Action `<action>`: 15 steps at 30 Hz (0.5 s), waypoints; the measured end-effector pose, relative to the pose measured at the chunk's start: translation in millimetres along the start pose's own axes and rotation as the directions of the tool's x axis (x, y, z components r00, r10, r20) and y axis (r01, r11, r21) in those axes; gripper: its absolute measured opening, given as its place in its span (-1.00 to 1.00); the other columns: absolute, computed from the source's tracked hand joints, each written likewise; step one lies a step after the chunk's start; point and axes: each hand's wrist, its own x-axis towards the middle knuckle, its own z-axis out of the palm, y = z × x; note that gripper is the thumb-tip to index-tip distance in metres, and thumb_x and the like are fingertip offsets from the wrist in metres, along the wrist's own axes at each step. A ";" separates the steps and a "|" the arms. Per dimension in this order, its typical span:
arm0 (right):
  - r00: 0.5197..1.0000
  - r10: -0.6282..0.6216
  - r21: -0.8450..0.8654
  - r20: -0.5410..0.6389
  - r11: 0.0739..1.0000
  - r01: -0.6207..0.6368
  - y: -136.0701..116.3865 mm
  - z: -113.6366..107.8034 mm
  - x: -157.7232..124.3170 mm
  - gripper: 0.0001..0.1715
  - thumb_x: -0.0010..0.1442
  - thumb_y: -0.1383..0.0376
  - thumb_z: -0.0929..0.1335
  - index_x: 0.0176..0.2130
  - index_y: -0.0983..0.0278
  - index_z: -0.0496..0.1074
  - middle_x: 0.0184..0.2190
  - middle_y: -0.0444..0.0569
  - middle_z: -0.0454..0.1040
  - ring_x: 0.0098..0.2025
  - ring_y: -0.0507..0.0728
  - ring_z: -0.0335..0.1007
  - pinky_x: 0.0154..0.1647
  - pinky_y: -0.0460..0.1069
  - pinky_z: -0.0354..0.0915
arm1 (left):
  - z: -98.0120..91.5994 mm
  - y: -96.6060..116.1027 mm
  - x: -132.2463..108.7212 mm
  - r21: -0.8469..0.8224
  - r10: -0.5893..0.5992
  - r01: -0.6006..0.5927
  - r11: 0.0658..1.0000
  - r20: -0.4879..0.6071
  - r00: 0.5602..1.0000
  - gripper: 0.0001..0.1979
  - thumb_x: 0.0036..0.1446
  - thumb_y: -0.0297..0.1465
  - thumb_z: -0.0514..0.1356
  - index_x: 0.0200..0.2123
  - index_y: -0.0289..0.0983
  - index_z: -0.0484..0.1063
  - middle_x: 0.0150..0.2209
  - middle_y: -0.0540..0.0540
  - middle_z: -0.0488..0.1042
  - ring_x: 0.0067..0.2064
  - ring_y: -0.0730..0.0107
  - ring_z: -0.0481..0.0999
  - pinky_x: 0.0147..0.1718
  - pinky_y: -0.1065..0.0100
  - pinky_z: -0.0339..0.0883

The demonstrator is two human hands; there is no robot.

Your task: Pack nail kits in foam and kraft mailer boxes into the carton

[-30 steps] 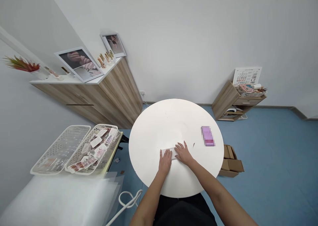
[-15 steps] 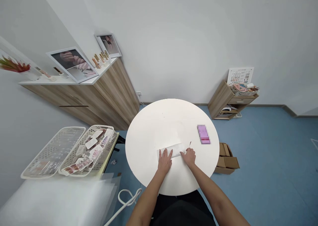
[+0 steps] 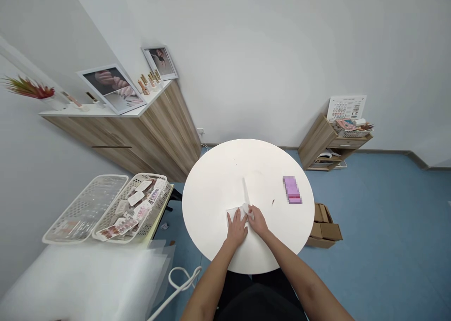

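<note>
Working at a round white table [image 3: 214, 189], both bare hands close together near the edge on the body's side. Left hand [image 3: 237, 230] lying flat and open, fingers spread on a folded white sheet [image 3: 233, 214], paper or tissue by the look. Right hand [image 3: 258, 221] just beside it, fingers curled down onto the sheet's right edge; pinching or only pressing, impossible to tell from this view. Thin pale strip [image 3: 244, 187] lying on the tabletop, running away from the sheet toward the far side.

Farther right on the table, a blurred pink packet [image 3: 292, 190], well apart from the hands, with a small dark speck [image 3: 273, 202] between. Off the table to the left, a white plastic basket [image 3: 155, 184] packed with flat printed packets, next to a white lattice tray [image 3: 84, 208]. Beyond, a wooden cabinet [image 3: 169, 133] topped with framed hand photographs [image 3: 112, 90]. To the right, on blue flooring, cardboard boxes [image 3: 324, 229] and a low wooden shelf unit [image 3: 317, 142] below a colour chart [image 3: 346, 108]. White cord [image 3: 179, 283] at lower left.
</note>
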 end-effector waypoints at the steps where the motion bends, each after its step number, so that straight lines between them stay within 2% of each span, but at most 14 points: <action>1: 0.999 -0.028 -0.012 0.033 1.000 0.028 -1.9 1.5 -1.8 -0.50 0.20 0.40 0.15 0.10 0.17 0.30 -0.05 0.00 0.45 0.18 0.20 0.23 0.20 0.14 0.19 | -0.6 -3.7 -0.7 -0.038 -0.016 0.017 0.999 0.011 1.000 -0.34 0.11 -0.49 0.05 0.31 -0.23 0.10 0.36 -0.31 0.07 0.37 -0.02 0.05 0.27 -0.31 -0.35; 4: 0.986 -0.071 -0.076 0.148 0.994 0.083 -3.8 2.6 -7.2 -0.40 0.21 0.43 0.13 0.21 0.18 0.21 0.02 -0.01 0.44 0.33 0.17 0.03 0.29 0.15 0.08 | -2.2 -14.6 -1.0 -0.144 -0.056 0.066 0.987 0.075 0.996 -0.22 0.04 -0.60 -0.05 0.37 -0.26 -0.09 0.36 -0.26 0.07 0.36 0.13 0.10 0.29 -0.25 -0.30; 6: 0.970 -0.096 -0.134 0.225 0.983 0.128 -2.9 0.3 -10.6 -0.32 0.20 0.45 0.13 0.29 0.23 0.10 0.07 0.01 0.42 0.39 0.18 -0.13 0.35 0.20 -0.06 | -1.8 -19.5 -1.2 -0.205 -0.063 0.081 0.975 0.091 0.994 -0.18 0.01 -0.61 -0.06 0.38 -0.23 -0.12 0.35 -0.21 0.11 0.35 0.20 0.11 0.31 -0.20 -0.26; 9: 0.934 -0.151 -0.225 0.324 0.947 0.231 -1.2 -6.3 -14.5 -0.24 0.17 0.47 0.13 0.34 0.29 0.00 0.23 0.05 0.29 0.42 0.22 -0.26 0.38 0.30 -0.32 | 3.2 -23.4 -4.6 -0.281 -0.174 0.155 0.947 -0.044 0.984 -0.26 0.05 -0.58 -0.05 0.34 -0.23 -0.03 0.34 -0.21 0.14 0.37 0.20 0.06 0.31 -0.12 -0.17; 10: 0.922 -0.168 -0.251 0.349 0.931 0.265 -1.0 -8.7 -15.4 -0.24 0.16 0.47 0.13 0.34 0.29 0.02 0.29 0.05 0.22 0.43 0.24 -0.28 0.37 0.32 -0.38 | 5.8 -24.7 -6.7 -0.313 -0.261 0.213 0.925 -0.118 0.958 -0.31 0.08 -0.54 -0.03 0.32 -0.25 0.01 0.33 -0.24 0.15 0.37 0.16 0.07 0.30 -0.11 -0.11; 12: 0.905 -0.184 -0.300 0.385 0.902 0.311 -1.8 -12.8 -16.5 -0.24 0.14 0.47 0.14 0.32 0.27 0.07 0.35 0.05 0.09 0.42 0.26 -0.28 0.36 0.34 -0.41 | 11.6 -28.2 -11.2 -0.404 -0.471 0.355 0.843 -0.236 0.850 -0.40 0.13 -0.44 0.03 0.26 -0.30 0.08 0.26 -0.34 0.24 0.31 0.04 0.17 0.23 -0.11 0.05; 14: 0.899 -0.173 -0.340 0.401 0.883 0.322 -3.7 -15.2 -17.3 -0.20 0.11 0.47 0.16 0.33 0.25 0.07 0.37 0.05 0.06 0.41 0.28 -0.24 0.34 0.33 -0.34 | 16.8 -32.7 -14.0 -0.506 -0.647 0.480 0.717 -0.225 0.728 -0.46 0.14 -0.33 0.10 0.19 -0.31 0.16 0.10 -0.35 0.38 0.19 -0.02 0.34 0.13 -0.10 0.21; 15: 0.900 -0.164 -0.355 0.403 0.879 0.319 -4.8 -15.8 -17.6 -0.18 0.10 0.46 0.17 0.34 0.25 0.04 0.36 0.05 0.07 0.40 0.29 -0.22 0.33 0.32 -0.29 | 18.8 -34.8 -14.1 -0.541 -0.703 0.526 0.656 -0.184 0.687 -0.48 0.13 -0.29 0.14 0.15 -0.30 0.20 0.01 -0.31 0.44 0.10 -0.01 0.42 0.06 -0.07 0.28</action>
